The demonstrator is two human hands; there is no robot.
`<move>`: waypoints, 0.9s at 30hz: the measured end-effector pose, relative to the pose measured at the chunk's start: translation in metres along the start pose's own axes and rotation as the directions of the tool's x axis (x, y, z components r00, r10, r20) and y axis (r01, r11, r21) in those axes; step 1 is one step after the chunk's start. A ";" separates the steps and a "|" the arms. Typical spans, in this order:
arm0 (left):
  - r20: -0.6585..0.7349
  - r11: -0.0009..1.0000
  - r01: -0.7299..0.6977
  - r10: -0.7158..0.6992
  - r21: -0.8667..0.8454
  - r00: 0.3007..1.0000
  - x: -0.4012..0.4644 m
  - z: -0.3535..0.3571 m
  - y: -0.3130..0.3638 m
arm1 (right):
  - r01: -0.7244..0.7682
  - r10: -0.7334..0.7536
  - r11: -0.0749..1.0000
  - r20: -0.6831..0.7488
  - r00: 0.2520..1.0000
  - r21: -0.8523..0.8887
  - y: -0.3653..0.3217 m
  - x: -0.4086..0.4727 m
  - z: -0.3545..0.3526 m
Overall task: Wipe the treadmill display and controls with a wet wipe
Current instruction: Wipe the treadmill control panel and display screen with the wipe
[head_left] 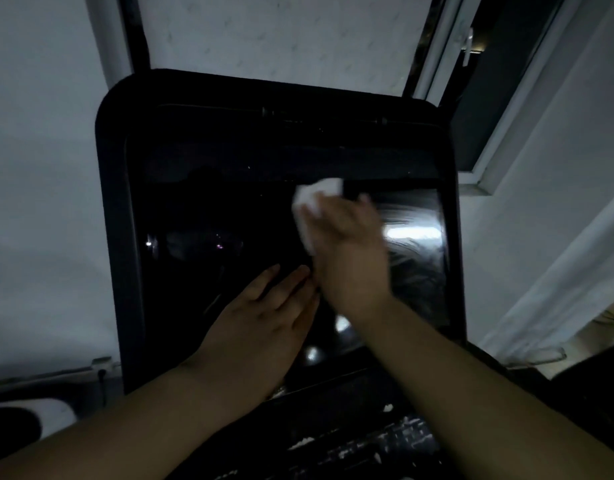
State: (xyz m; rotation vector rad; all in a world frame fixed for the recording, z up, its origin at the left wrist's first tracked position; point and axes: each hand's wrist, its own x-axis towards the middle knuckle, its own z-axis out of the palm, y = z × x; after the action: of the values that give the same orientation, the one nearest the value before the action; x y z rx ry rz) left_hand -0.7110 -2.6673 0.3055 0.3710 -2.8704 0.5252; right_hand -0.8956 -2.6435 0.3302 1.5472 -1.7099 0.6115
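The treadmill display [229,209] is a big dark glossy screen in a black frame, and it fills the middle of the view. The right hand [347,251] lies on the screen, right of its centre, with the fingers pressed on a white wet wipe [312,199]; the wipe sticks out above and left of the fingers, near the upper edge of the screen. This hand is blurred. To the right of it the glass shows pale wet streaks [412,244]. The left hand [260,323] lies flat on the lower part of the screen, fingers open and holding nothing, just beside the right wrist. Below the screen is a dark control panel [361,441] with small white marks. Behind the display, up on the right, stands a window frame [447,53].
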 end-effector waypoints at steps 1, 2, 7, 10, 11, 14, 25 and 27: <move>-0.013 1.000 -0.026 0.025 -0.012 1.000 -0.001 0.002 -0.003 | 0.054 -0.052 0.997 -0.026 0.998 0.047 -0.022 0.005 0.003; -0.008 0.999 -0.047 0.047 -0.007 0.999 -0.002 0.003 -0.005 | 0.078 -0.075 0.994 -0.038 0.996 0.079 -0.036 0.009 0.006; -0.025 1.000 0.001 -0.001 0.030 1.000 -0.028 -0.007 -0.009 | 0.062 -0.061 0.998 0.045 0.997 -0.027 0.015 0.004 -0.003; -0.159 0.999 0.041 -0.041 -0.004 0.986 -0.060 -0.014 -0.021 | -0.166 0.173 0.983 0.086 0.981 -0.081 0.086 -0.023 -0.016; -0.184 0.997 0.069 -0.072 -0.020 0.980 -0.073 -0.014 -0.028 | -0.261 0.273 0.958 0.096 0.957 -0.114 0.107 -0.034 -0.020; -0.168 0.984 0.178 -0.178 -0.020 0.970 -0.108 -0.011 -0.050 | -0.415 0.437 0.893 0.122 0.891 -0.172 0.132 -0.059 -0.025; -0.133 0.962 0.270 -0.262 0.048 0.956 -0.132 0.002 -0.065 | 0.070 -0.092 0.976 0.096 0.991 0.207 -0.064 -0.121 -0.008; -0.128 0.961 0.270 -0.261 0.055 0.957 -0.132 0.001 -0.066 | 0.118 -0.137 0.982 0.124 0.983 0.149 -0.044 -0.124 -0.014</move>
State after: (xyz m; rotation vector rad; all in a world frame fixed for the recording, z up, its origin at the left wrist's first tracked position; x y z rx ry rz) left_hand -0.5674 -2.6997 0.2936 0.7007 -2.6347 0.5801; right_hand -0.8496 -2.5625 0.2367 1.8192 -1.6785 0.5844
